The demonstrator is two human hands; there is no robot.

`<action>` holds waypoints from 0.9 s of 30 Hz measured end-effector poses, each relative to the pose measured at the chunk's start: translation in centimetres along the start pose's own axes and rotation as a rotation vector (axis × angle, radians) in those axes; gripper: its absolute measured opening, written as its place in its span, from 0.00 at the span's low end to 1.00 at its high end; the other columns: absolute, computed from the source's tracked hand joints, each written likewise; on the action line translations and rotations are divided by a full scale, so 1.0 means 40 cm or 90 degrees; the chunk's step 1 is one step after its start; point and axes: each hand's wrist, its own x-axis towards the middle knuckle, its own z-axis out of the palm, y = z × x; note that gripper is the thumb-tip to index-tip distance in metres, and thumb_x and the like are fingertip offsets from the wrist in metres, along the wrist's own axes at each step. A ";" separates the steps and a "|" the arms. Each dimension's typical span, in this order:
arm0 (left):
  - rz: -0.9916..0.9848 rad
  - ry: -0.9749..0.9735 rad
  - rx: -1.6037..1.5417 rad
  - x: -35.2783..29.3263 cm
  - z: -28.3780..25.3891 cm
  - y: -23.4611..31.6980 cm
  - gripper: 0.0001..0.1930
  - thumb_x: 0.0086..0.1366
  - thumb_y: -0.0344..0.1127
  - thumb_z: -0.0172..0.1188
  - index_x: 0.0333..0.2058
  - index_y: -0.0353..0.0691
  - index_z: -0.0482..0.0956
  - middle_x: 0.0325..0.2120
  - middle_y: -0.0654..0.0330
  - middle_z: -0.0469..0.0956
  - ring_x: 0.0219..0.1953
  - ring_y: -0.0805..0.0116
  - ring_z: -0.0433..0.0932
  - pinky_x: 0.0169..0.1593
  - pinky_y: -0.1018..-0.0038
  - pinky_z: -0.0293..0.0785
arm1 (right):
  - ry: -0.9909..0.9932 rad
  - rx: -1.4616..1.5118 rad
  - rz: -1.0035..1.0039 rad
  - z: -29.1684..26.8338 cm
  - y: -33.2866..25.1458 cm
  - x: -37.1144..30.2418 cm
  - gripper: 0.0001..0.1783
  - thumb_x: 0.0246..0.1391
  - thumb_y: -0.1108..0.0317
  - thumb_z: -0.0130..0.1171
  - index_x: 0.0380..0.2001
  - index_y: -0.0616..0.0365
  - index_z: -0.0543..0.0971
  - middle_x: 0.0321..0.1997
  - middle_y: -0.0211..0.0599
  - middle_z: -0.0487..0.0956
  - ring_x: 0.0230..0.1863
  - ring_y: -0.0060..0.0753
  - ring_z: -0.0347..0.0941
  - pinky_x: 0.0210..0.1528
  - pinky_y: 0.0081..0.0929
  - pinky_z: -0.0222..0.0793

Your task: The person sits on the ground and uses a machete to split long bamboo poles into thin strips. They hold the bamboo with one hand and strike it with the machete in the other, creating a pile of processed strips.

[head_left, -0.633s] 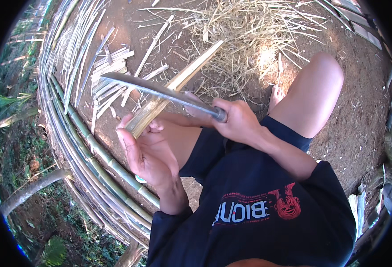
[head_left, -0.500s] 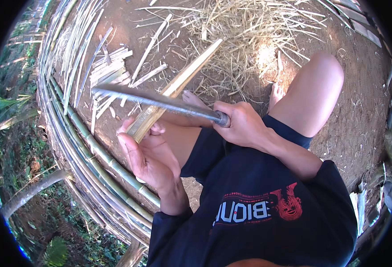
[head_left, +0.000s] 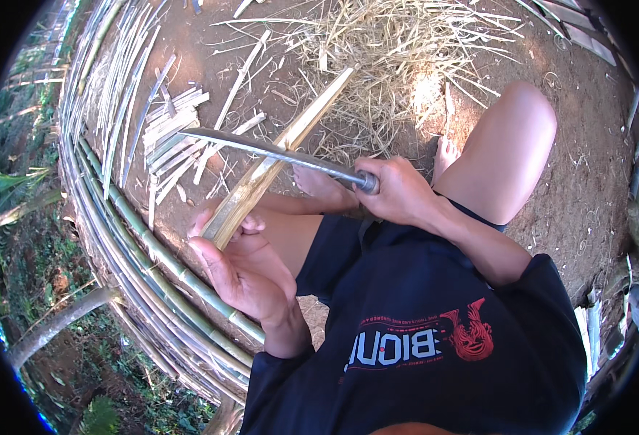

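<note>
My left hand [head_left: 243, 272] grips the near end of a long split bamboo slat [head_left: 279, 148] that slants up and away to the right over my knee. In my right hand [head_left: 399, 192] is the handle of a long metal blade [head_left: 276, 151], which lies across the slat about halfway along it, touching its upper face. The blade's tip points left.
Cut bamboo strips [head_left: 171, 134] lie in a pile on the dirt at left. Long green bamboo poles [head_left: 156, 254] curve along the left side. Dry shavings and straw [head_left: 385, 58] cover the ground ahead. My bare foot [head_left: 446, 152] rests beside my right knee.
The blade has slid farther up along the slat, away from my left hand, and tilted slightly. My left hand keeps its grip on the slat's near end.
</note>
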 end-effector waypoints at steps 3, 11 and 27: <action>0.001 -0.031 0.009 -0.005 0.003 0.001 0.18 0.72 0.45 0.43 0.46 0.34 0.71 0.31 0.60 0.71 0.31 0.70 0.69 0.38 0.73 0.65 | 0.013 0.048 -0.112 -0.016 -0.066 -0.015 0.07 0.43 0.71 0.61 0.25 0.59 0.72 0.16 0.48 0.72 0.20 0.51 0.73 0.23 0.39 0.65; 0.007 -0.054 0.037 -0.007 -0.011 -0.007 0.20 0.73 0.48 0.39 0.48 0.38 0.68 0.35 0.58 0.71 0.33 0.70 0.70 0.40 0.73 0.67 | -0.014 0.031 -0.032 -0.006 -0.030 -0.037 0.07 0.42 0.73 0.60 0.24 0.60 0.71 0.15 0.46 0.70 0.20 0.51 0.72 0.22 0.36 0.65; 0.014 -0.002 0.022 -0.006 0.006 -0.018 0.21 0.72 0.50 0.39 0.46 0.35 0.67 0.28 0.55 0.72 0.31 0.68 0.70 0.39 0.74 0.66 | -0.009 0.051 -0.047 -0.009 -0.017 -0.045 0.07 0.41 0.73 0.60 0.23 0.59 0.71 0.15 0.47 0.71 0.19 0.53 0.72 0.21 0.38 0.65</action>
